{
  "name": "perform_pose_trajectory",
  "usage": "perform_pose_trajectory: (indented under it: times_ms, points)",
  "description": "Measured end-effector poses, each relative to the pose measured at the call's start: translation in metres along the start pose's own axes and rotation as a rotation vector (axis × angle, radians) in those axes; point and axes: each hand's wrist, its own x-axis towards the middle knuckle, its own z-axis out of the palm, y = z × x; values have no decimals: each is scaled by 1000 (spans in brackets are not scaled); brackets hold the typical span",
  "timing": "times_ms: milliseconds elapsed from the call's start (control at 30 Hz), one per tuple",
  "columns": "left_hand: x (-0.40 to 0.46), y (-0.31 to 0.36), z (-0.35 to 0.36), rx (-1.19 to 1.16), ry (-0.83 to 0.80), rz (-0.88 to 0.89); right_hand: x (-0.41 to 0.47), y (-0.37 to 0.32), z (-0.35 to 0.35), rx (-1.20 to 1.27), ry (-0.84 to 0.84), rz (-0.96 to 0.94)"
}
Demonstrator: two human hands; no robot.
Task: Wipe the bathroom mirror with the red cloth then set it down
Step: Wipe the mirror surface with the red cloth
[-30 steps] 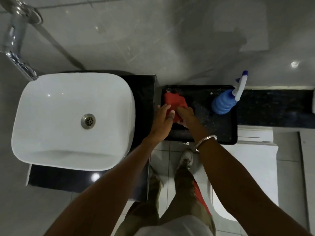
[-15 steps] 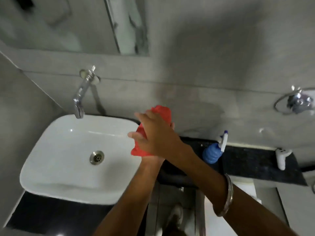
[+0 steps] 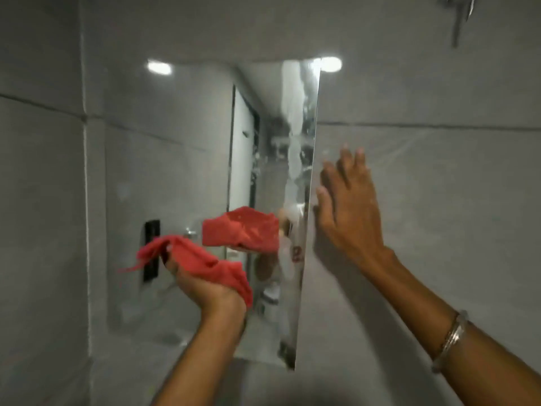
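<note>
Currently, per the head view:
Left hand (image 3: pixel 205 284): raised in front of the lower part of the mirror, fingers curled tight around the red cloth.
Red cloth (image 3: pixel 202 263): bunched in the left hand, one loose end trailing out to the left, the other draped over the right side of the hand. Whether it touches the glass: cannot tell, frame is blurred.
Mirror (image 3: pixel 187 159): frameless, on the grey tiled wall; its right edge runs top to bottom just left of the right hand. Streaks and smears show on the strip near that edge.
Reflection (image 3: pixel 241 230): red cloth shows again in the glass, up and to the right of the real one.
Right hand (image 3: pixel 349 206): fingers spread apart, holding nothing, palm toward the wall (image 3: pixel 439 186) just right of the mirror's edge.
Bangle (image 3: pixel 450 339): metal, on the right wrist.
</note>
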Motion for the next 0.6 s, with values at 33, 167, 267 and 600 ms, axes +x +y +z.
perform_pose_trajectory:
  times_ms: [33, 167, 267, 600]
  points:
    - [12, 5, 22, 19, -24, 143, 19, 11, -2, -38, 46, -7]
    - [67, 18, 116, 1130, -211, 761, 97, 45, -17, -215, 77, 36]
    - [93, 5, 156, 1459, -352, 1155, 100, 51, 1, -320, 147, -8]
    - [76, -19, 246, 1393, -593, 1452, 106, 60, 8, -341, 171, -11]
